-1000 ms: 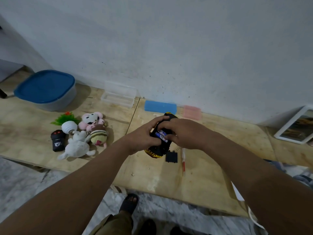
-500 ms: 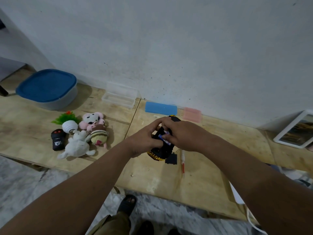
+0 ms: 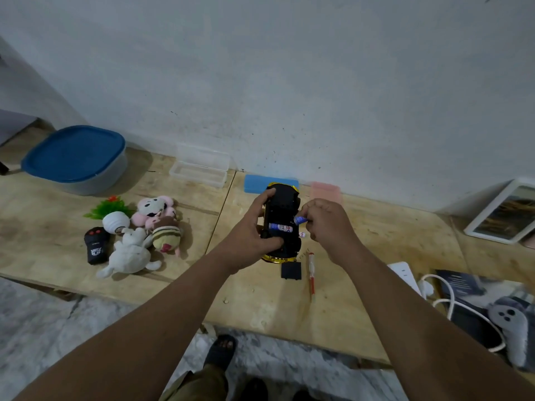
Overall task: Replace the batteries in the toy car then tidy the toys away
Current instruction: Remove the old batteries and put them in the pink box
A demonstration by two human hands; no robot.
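Observation:
The toy car (image 3: 283,209), gold with a black underside, lies belly up on the wooden table. My left hand (image 3: 254,231) grips its left side. One blue and white battery (image 3: 280,227) lies across the open compartment. My right hand (image 3: 325,224) pinches a second battery (image 3: 300,219) by its end, tilted just above the car's right edge. A third battery end (image 3: 302,235) peeks out below my right fingers. The black battery cover (image 3: 291,270) and a red and white screwdriver (image 3: 311,273) lie on the table in front of the car.
Left of the car sit plush toys (image 3: 155,224), a black remote (image 3: 95,248) and a small plant toy (image 3: 108,208). A blue-lidded tub (image 3: 75,157), a clear box (image 3: 199,169), blue (image 3: 256,182) and pink (image 3: 325,191) cases line the wall. Cables and a power strip (image 3: 405,274) lie at right.
My right hand has lifted away from the compartment toward the right with a battery pinched in its fingers. The car's underside and one seated battery are now exposed. My left hand keeps its grip.

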